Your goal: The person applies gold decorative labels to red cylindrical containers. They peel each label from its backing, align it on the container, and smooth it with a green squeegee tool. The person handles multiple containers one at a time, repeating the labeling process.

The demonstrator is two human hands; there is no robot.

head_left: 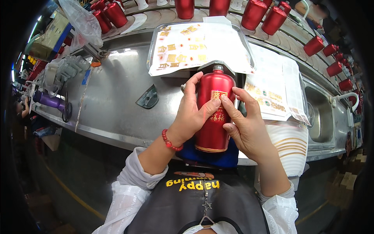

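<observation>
A glossy red bottle (212, 136) with a narrow clear neck and a gold band at its base rests tilted before me, over a dark blue cloth (230, 155). My left hand (189, 115) is closed around its left side, the thumb lying across the front. From the right, my right hand (247, 124) also grips the bottle, one fingertip pressing beside a small gold-edged label (219, 94). Gold lettering shows below that label. Behind the bottle's neck, a metal tray (149, 54) carries a white sheet of gold stickers (183, 48).
Several red bottles (184, 8) stand on a curving slatted conveyor (163, 16) at the back. More sticker sheets (269, 84) lie at right, beside a steel sink (321, 113). On the steel counter (113, 91) sit a dark wedge-shaped piece (148, 97) and a purple bottle (48, 100).
</observation>
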